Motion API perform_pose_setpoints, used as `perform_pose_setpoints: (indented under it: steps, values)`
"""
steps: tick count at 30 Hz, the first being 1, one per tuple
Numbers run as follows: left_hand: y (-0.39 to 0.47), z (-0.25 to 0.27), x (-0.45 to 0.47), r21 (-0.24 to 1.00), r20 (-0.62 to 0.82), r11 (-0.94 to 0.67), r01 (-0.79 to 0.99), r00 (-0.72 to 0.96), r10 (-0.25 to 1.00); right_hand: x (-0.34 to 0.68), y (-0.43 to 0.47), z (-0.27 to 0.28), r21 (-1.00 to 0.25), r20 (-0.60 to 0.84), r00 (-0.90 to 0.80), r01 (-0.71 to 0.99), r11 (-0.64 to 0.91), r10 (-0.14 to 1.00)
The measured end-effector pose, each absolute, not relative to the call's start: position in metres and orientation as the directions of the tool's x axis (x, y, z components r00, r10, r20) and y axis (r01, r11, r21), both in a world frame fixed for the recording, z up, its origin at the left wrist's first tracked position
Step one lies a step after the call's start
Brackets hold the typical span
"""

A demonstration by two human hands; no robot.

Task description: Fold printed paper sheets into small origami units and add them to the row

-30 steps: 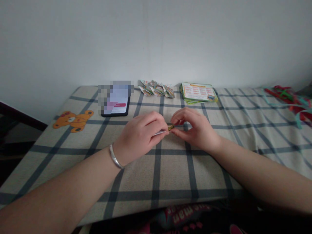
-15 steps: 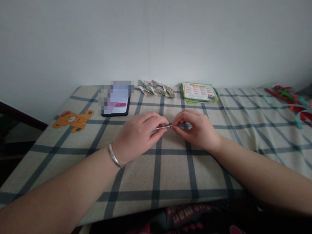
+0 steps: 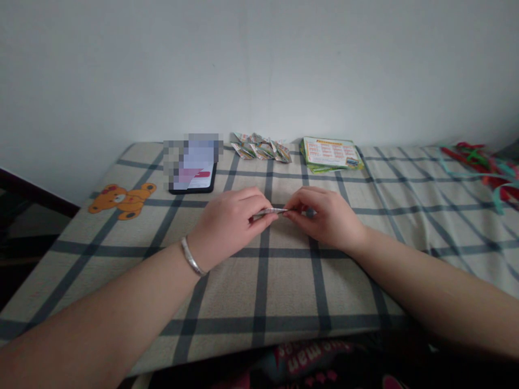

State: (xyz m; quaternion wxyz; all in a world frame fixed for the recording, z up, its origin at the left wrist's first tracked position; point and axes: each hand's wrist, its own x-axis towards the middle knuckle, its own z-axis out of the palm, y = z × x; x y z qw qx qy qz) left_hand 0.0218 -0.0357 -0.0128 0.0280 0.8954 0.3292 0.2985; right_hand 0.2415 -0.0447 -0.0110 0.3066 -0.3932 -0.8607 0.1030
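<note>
A thin, pale strip of what looks like folded paper (image 3: 277, 210) is seen nearly edge-on above the tablecloth, spanning the gap between my hands. My left hand (image 3: 237, 216), with a silver bangle at the wrist, pinches its left end between thumb and fingers. Its right end is pinched by the thumb and fingertips of my right hand (image 3: 324, 216). The fingers cover most of the paper, so its full shape is hidden.
Against the wall lie several folded paper pieces (image 3: 261, 148) and a stack of printed cards (image 3: 330, 155). A phone (image 3: 194, 167) leans at the back left, near a bear cutout (image 3: 124, 201). Red and green ribbons (image 3: 482, 167) sit at far right on the checked tablecloth (image 3: 227, 302).
Both hands keep their pinch on the paper. The fingers have shifted slightly, and a little more of the strip shows by the left fingertips. The other things are unmoved.
</note>
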Motion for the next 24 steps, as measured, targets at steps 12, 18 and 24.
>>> perform_pose_setpoints:
  steps: [12, 18, 24]
  values:
    - [-0.033, -0.007, 0.020, 0.283, 0.518, -0.755, 0.592, 0.568, 0.640, 0.246, -0.043, -0.007, -0.476, 0.429, -0.415, 0.651, 0.591, 0.802]
    - [-0.028, -0.005, 0.015, 0.387, 0.517, -0.723, 0.572, 0.515, 0.684, 0.253, -0.032, -0.011, -0.609, 0.402, -0.292, 0.623, 0.491, 0.868]
    - [-0.026, -0.007, 0.013, 0.418, 0.509, -0.713, 0.563, 0.504, 0.697, 0.253, -0.030, -0.010, -0.707, 0.319, -0.222, 0.592, 0.387, 0.921]
